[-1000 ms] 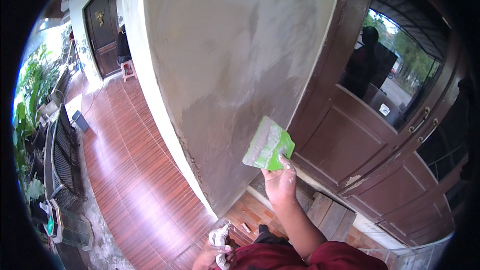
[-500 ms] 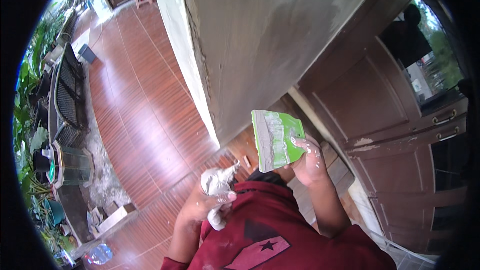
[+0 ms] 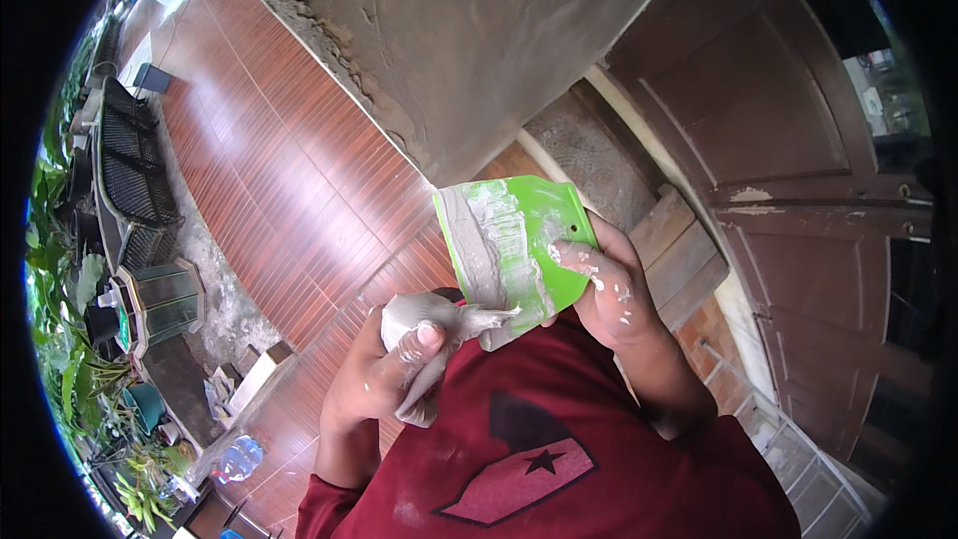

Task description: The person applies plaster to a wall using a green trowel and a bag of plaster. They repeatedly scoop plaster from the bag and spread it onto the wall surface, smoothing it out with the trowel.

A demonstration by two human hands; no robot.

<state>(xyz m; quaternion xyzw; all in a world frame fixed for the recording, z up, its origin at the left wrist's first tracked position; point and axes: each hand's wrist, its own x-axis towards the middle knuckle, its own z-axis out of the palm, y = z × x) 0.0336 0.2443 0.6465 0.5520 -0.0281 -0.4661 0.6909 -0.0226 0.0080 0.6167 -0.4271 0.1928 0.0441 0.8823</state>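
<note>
My right hand (image 3: pixel 619 299) grips a green plastic putty spreader (image 3: pixel 567 205) by its right side, thumb on top. A thick grey band of putty (image 3: pixel 471 250) lies along the spreader's left edge, with thinner smears across its face. In my left hand (image 3: pixel 367 379) is a whitish, putty-smeared bag (image 3: pixel 424 321), squeezed between thumb and fingers. Its twisted, pointed end reaches right, over the spreader's lower part; whether they touch I cannot tell. Dried putty spots my right fingers and left thumb. Beyond the tool stands a grey plastered wall corner (image 3: pixel 449 40), its left edge rough.
Brown panelled doors (image 3: pixel 748 110) stand at the right, wooden planks (image 3: pixel 684 250) beside them. A white metal ladder (image 3: pixel 798 459) shows at lower right. Across the reddish tiled floor (image 3: pixel 269 140), on the left, are a black woven bench (image 3: pixel 138 160), plants (image 3: pixel 60 279) and a clear plastic bottle (image 3: pixel 239 459).
The spreader has moved left and the bag's tip has swung right, so the two now overlap in view. My view has shifted, with the wall corner higher and farther left.
</note>
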